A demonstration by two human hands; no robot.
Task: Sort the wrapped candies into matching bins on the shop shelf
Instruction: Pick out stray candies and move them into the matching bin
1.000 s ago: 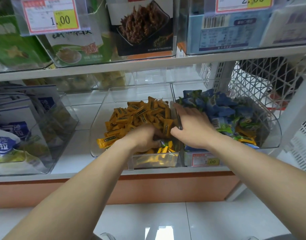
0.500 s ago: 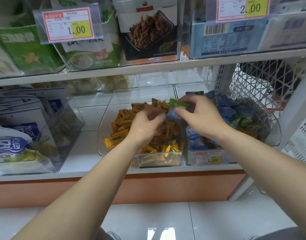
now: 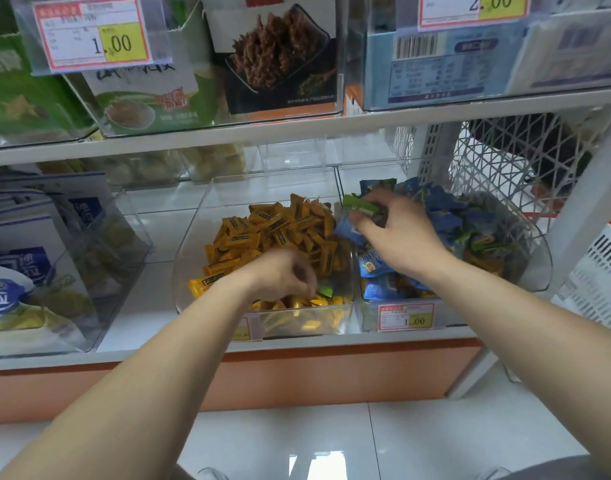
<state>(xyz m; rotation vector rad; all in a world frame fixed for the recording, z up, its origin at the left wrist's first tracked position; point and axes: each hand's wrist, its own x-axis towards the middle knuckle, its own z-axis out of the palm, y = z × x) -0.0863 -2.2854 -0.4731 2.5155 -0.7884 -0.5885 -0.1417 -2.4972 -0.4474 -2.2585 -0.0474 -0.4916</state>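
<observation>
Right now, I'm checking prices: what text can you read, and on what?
"1.00": top-left tag.
"2.00": top-right tag.
"1.00": lower-right tag, on the blue-candy bin.
Too blurred to read: the lower-left tag on the orange-candy bin, the blue box label, packet print.
</observation>
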